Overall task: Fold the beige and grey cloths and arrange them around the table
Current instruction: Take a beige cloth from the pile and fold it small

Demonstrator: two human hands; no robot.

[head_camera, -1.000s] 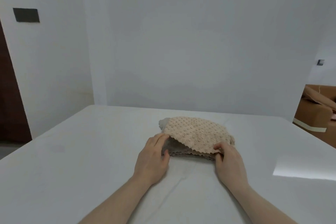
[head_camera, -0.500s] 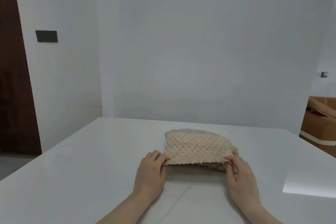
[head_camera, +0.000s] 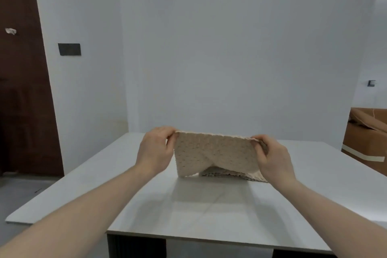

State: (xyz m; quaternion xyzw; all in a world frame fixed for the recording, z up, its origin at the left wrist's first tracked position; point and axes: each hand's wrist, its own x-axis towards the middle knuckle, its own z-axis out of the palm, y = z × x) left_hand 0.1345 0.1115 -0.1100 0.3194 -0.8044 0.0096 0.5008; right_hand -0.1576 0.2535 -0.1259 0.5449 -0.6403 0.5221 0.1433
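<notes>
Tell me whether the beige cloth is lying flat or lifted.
Lifted: the left hand and right hand pinch the beige cloth's top corners, so it hangs upright; its lower edge reaches the table.

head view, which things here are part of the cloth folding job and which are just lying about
Job: beige cloth, pinched at its top corners by left hand and right hand; table.

Lying about: cardboard box, dark wall plate, brown door.

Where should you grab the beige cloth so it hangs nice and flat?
Grab the beige cloth by its two top corners, one from each side. That is how the left hand and right hand pinch it now: the top edge runs straight between them and the front hangs flat, its lower part trailing on the table. A grip in the middle would probably bunch it.
</notes>
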